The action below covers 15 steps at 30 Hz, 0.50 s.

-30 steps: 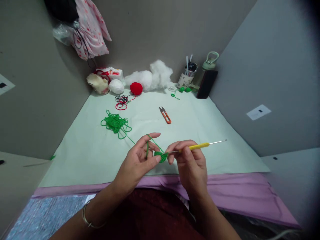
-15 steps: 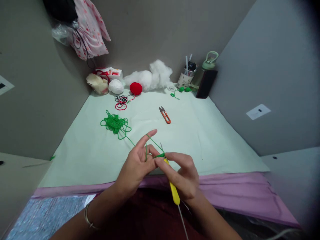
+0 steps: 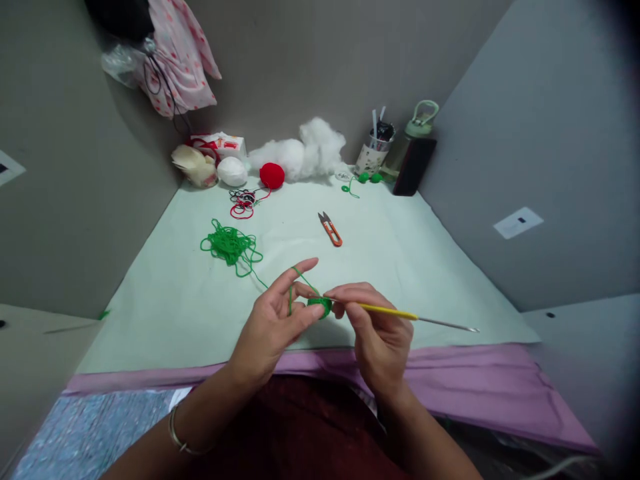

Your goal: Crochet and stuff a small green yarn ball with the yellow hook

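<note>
My left hand (image 3: 273, 323) pinches a small green crochet piece (image 3: 321, 306) between thumb and fingers, with green yarn looped over its raised forefinger. The strand runs back to a loose heap of green yarn (image 3: 229, 243) on the pale green table cover (image 3: 400, 267). My right hand (image 3: 376, 333) grips a yellow-handled crochet hook (image 3: 400, 313) whose tip sits in the green piece, while its metal end points right.
Orange thread snips (image 3: 331, 229) lie mid-table. At the back stand a red yarn ball (image 3: 272, 175), a white ball (image 3: 233, 171), white stuffing (image 3: 305, 153), a cup of tools (image 3: 373, 153), a green bottle (image 3: 413, 143) and two small green balls (image 3: 369, 178). Grey partition walls enclose three sides.
My right hand swung the hook round: half a second ago its handle pointed down toward me, now it points right with the tip in the green piece. My left hand kept its hold.
</note>
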### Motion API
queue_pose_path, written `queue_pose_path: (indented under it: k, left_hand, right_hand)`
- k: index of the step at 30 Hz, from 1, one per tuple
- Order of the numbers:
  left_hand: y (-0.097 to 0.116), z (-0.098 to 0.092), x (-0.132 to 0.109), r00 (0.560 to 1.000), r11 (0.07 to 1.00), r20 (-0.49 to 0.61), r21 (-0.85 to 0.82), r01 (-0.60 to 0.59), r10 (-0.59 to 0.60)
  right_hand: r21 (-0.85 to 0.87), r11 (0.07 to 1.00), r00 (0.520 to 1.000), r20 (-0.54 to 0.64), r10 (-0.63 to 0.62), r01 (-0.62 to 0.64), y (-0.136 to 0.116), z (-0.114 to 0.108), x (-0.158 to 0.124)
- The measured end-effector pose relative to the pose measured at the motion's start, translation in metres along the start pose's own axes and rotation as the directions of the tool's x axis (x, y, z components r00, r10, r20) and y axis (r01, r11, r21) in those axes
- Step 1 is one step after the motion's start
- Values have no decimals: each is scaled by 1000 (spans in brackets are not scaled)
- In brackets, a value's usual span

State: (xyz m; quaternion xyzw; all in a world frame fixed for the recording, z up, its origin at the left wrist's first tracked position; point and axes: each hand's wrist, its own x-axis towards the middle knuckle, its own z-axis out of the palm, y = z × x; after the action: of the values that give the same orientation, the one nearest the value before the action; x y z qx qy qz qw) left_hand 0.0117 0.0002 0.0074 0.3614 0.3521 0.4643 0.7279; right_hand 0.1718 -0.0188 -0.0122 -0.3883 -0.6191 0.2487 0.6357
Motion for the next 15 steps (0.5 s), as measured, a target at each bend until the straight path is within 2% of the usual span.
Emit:
queue_pose_path:
  k: [2, 4, 5, 7, 9, 11, 12, 15]
  left_hand:
    - [-2, 1, 1, 1000, 1000, -20, -12, -23, 23]
    - [-2, 0, 3, 999, 996, 15, -79, 41, -40]
    - [0, -2, 3, 995, 988, 44, -126, 93, -88]
    - [3, -5, 4, 982, 960, 91, -213, 180, -164]
    - [7, -7, 5, 983, 950, 83, -256, 178, -162]
    - [8, -7, 4, 992, 965, 56, -234, 121, -111]
    - [7, -6, 4, 995, 975, 52, -203, 93, -84]
    - [3, -4, 1, 998, 997, 55, -69, 23, -20]
  right_hand:
    - [-218, 965, 989, 37, -142, 147, -1, -1, -5]
    - [-368, 886, 960, 108, -259, 281, -1, -3, -8]
    - [-382, 875, 955, 109, -277, 297, -1, -4, -8]
    - [-284, 938, 979, 9, -205, 199, -1, -5, -5]
    - [-58, 998, 995, -102, -19, 13, 0, -4, 0]
    - [140, 983, 987, -91, 131, -118, 0, -2, 4]
    - [186, 972, 986, -58, 155, -142, 0, 0, 5]
    - [168, 974, 988, -8, 155, -151, 1, 2, 5]
